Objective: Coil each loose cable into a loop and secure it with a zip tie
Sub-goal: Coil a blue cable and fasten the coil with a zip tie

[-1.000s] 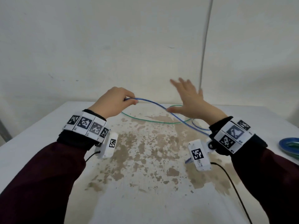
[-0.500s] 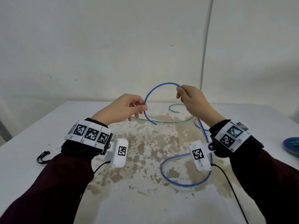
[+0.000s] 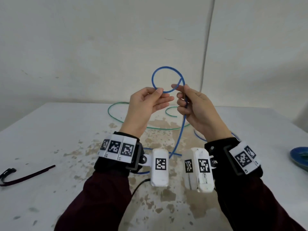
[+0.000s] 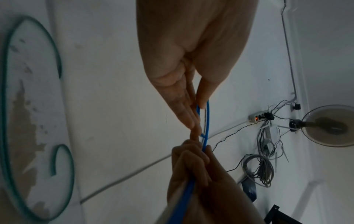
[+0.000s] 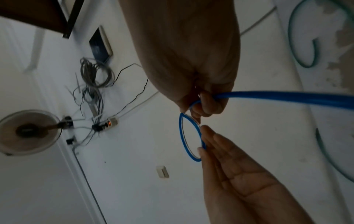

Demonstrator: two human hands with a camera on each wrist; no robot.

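A blue cable [image 3: 166, 67] forms one round loop in the air above the table's far side. My left hand [image 3: 160, 94] pinches the bottom of the loop between thumb and fingers. My right hand [image 3: 180, 88] grips the spot where the strands cross, and the long end hangs from it down to the table. In the left wrist view the left hand [image 4: 197, 106] pinches the blue cable [image 4: 207, 121] just above the right hand [image 4: 191, 166]. The right wrist view shows the right hand [image 5: 201, 103] and the left hand [image 5: 203, 145] on the blue cable's loop [image 5: 182, 136]. A green cable [image 3: 108, 111] lies loose on the table behind the hands.
The white table [image 3: 66, 139] has a worn brown patch in its middle. A black zip tie [image 3: 28, 176] lies near the left edge. A blue and green coiled bundle [image 3: 298, 157] sits at the right edge. A wall stands close behind the table.
The blue cable's open arc has closed into a full loop. Both hands have risen and come closer together, palms turned towards me. The left hand now pinches the loop's bottom.
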